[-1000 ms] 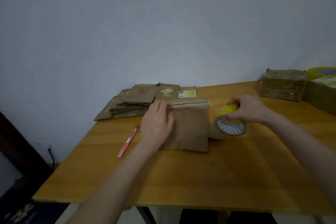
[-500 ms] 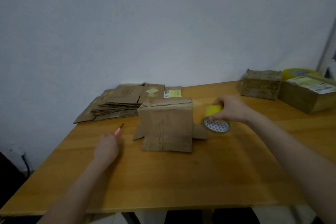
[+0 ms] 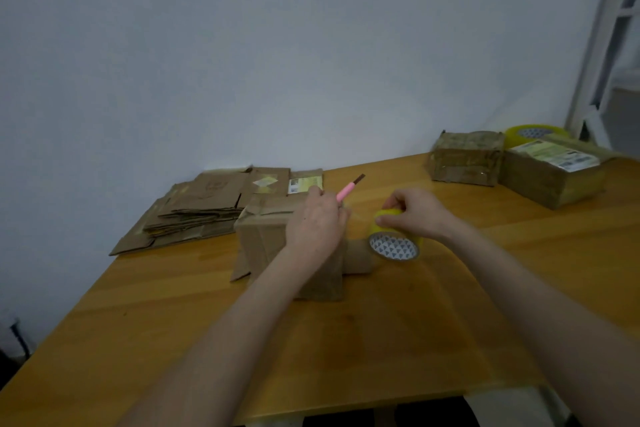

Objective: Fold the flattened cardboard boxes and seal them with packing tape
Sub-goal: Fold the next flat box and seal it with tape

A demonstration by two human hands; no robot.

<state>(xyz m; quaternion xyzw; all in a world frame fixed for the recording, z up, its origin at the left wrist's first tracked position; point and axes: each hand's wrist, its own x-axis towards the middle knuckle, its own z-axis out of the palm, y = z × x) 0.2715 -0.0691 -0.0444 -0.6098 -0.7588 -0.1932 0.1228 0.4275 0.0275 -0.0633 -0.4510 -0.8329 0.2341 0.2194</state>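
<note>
Cardboard box (image 3: 263, 243), folded, middle of surface (image 3: 381, 340): likely light, thin-walled, easily dented; best steadied by its top edges. Left hand (image 3: 315, 224) over it, fingers clenched round pink cutter (image 3: 347, 190). Right hand (image 3: 417, 213), fingers grasping tape roll (image 3: 394, 244), just beside the box

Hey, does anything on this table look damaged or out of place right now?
The box under the left hand looks worn: its top edge is crumpled and a flap sticks out at its lower left.
</note>
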